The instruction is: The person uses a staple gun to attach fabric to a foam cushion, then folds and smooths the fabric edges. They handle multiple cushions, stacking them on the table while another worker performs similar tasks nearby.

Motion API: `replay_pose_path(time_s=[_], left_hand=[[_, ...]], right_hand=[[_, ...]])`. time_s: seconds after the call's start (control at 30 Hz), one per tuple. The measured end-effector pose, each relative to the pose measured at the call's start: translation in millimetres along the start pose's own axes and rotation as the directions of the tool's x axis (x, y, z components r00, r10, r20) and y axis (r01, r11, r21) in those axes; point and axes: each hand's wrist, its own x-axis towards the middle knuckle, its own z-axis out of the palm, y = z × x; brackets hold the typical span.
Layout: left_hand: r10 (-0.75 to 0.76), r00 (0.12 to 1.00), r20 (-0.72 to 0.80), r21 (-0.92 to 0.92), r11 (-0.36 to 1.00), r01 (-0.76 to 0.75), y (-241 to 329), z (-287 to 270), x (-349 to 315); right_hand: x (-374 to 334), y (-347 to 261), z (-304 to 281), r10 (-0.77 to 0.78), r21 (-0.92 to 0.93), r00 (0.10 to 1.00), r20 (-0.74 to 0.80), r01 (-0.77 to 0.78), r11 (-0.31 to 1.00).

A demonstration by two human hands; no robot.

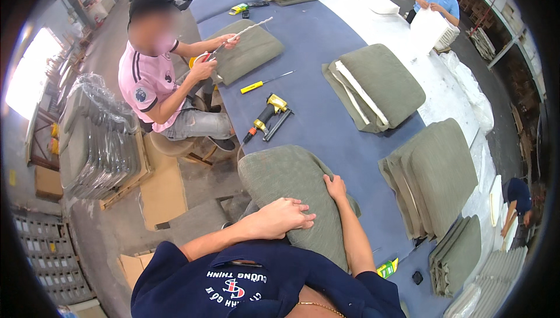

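Note:
A grey-green fabric-covered seat cushion (286, 172) rests tilted against my body at the table edge. My left hand (286, 216) lies across its near part, fingers bent and pressed together on the fabric. At the cushion's right edge, my right hand (336, 189) grips the side, with the thumb on top and the other fingers partly hidden. A yellow and black pneumatic stapler (274, 114) lies on the table just beyond the cushion, its red-ended hose fitting toward me. Farther off lies a screwdriver (262, 84) with a yellow handle.
The blue-covered table (315, 44) carries folded grey-green cushion covers (379, 84) and stacks (437, 172) at right. A green-yellow box (387, 268) sits near my right arm. A seated co-worker (157, 73) at left holds a tool and a white strip. Wrapped cushions (99, 143) stand on a pallet.

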Motion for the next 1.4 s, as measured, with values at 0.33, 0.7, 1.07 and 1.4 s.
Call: replay_pose_path(time_s=[0.33, 0.7, 1.07, 1.4], left_hand=[[0.098, 0.988, 0.123, -0.309, 0.949, -0.056, 45.8, -12.6, -26.5], [0.484, 0.713, -0.507, 0.775, 0.618, 0.132, 115.3, -267.0, -109.5], [0.4, 0.824, -0.402, 0.699, 0.715, -0.007, 51.7, -300.0, -76.4], [0.464, 0.705, -0.536, 0.823, 0.474, 0.314, 112.5, -356.1, -122.2]], right_hand=[[-29.7, -13.9, 16.6, -0.129, -0.162, 0.963, 0.235, 0.17, 0.972], [-44.7, -5.0, 18.7, -0.228, -0.074, 0.974, -0.013, 0.226, 0.971], [-53.4, 65.2, 16.6, -0.334, 0.202, 0.941, -0.06, 0.339, 0.919], [-46.6, 1.1, 32.2, -0.318, -0.019, 0.947, -0.045, 0.318, 0.948]])
